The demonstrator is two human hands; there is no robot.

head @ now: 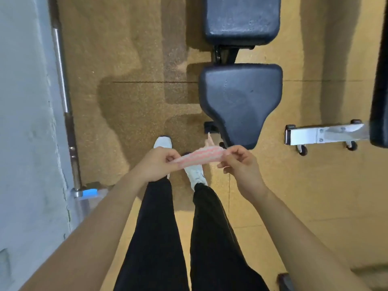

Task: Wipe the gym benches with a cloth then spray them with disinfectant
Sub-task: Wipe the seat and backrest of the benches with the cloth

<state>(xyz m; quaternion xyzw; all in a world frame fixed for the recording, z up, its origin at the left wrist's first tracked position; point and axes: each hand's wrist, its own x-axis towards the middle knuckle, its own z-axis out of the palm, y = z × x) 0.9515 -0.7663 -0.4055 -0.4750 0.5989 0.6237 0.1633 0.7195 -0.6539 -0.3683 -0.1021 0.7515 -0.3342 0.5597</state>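
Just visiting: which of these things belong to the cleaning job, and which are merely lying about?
For the job: striped cloth, pinched between left hand and right hand; bench seat pad; bench back pad. No spray bottle shows.

Lying about: barbell along the wall; white wheeled foot at right, probably of another bench.

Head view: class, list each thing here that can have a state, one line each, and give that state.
cloth: stretched between both hands, off the bench
left hand: pinches one cloth end
right hand: pinches the other end
seat pad: bare, untouched
back pad: bare, untouched
barbell: lying beside the wall
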